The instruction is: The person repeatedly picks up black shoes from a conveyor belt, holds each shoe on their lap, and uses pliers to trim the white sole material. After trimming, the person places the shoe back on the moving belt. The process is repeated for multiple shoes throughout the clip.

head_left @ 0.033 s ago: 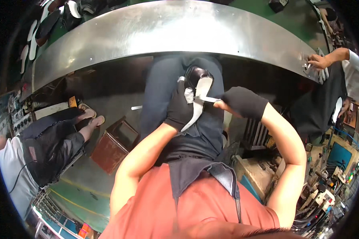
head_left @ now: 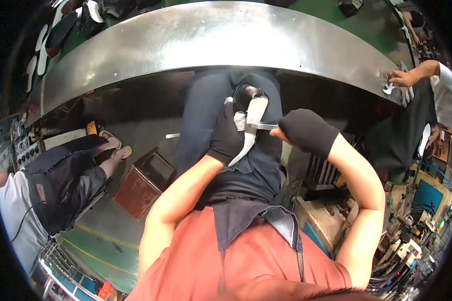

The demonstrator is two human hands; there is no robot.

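Observation:
A black shoe [head_left: 249, 95] with a pale, long sole piece [head_left: 256, 109] lies over my lap, its narrow pale end toward me. My left hand [head_left: 226, 131], in a black glove with white wrapping on the fingertips, is closed around the shoe's left side. From the right, my right hand [head_left: 306, 131], also black-gloved with bare fingertips, grips a flat metal blade-like tool [head_left: 266, 126]. The tool lies across the middle of the pale sole, near my left thumb. Its handle end is hidden in my right hand.
A curved metal bench [head_left: 211, 37] runs across in front. At its right end, a co-worker's hand [head_left: 406, 78] holds a small pale item. Another person [head_left: 55, 195] sits at left near a brown box [head_left: 145, 183]. Shoes and soles [head_left: 60, 35] lie far left; machinery [head_left: 407, 241] stands right.
The tool in my right hand has shifted from a tilt to nearly level across the sole. My left thumb has moved slightly right. At right, the co-worker's fingers have shifted on the bench.

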